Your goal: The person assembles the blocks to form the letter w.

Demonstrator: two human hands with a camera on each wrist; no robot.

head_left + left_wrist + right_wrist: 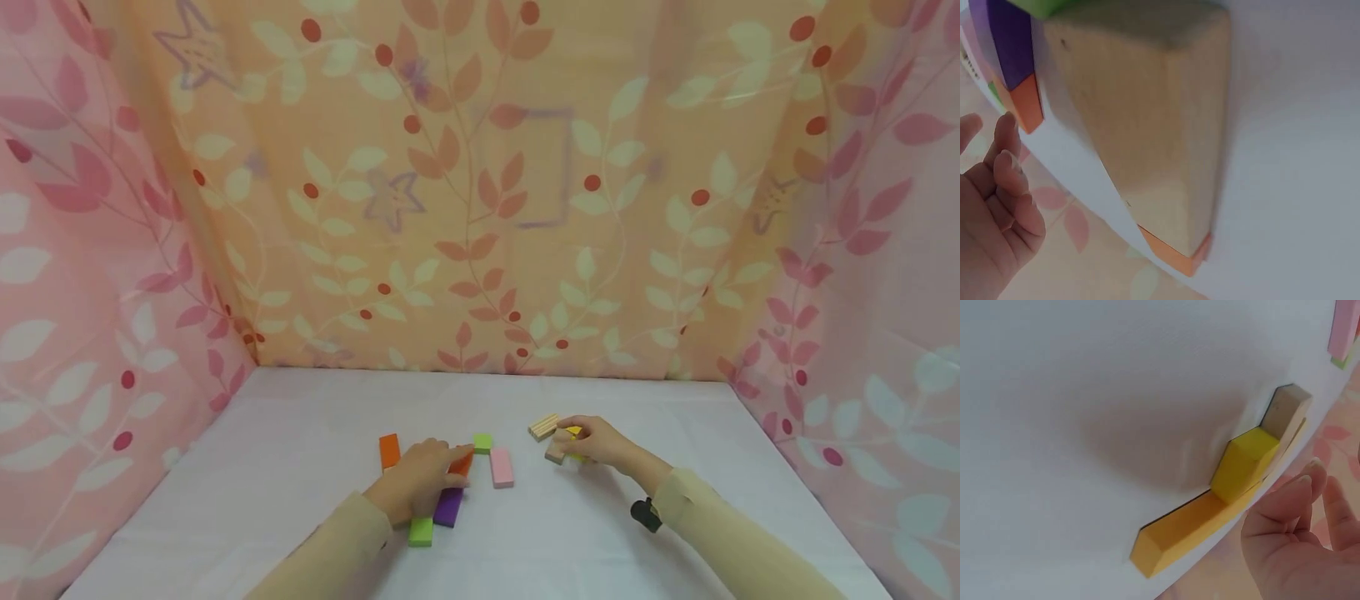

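My left hand (423, 479) is over a cluster of blocks, index finger stretched above an orange block (461, 463) and thumb beside it. A purple block (449, 507) lies just below. In the left wrist view, loosely bent fingers (1011, 172) appear near an orange block's end, and a large plain wooden block (1141, 125) fills the middle. Beside a small group of blocks is my right hand (600, 442). In the right wrist view, its fingers (1285, 497) are bent near a yellow block (1244, 462), a plain wooden block (1288, 409) and a yellow-orange block (1179, 537); none appears gripped.
A pink block (502, 468) and a light green block (482, 443) lie between the hands. Another orange block (389, 451) and another green block (421, 532) flank the left hand. A ridged wooden piece (544, 427) lies behind the right group. Patterned cloth walls (480, 250) enclose the white table (600, 542).
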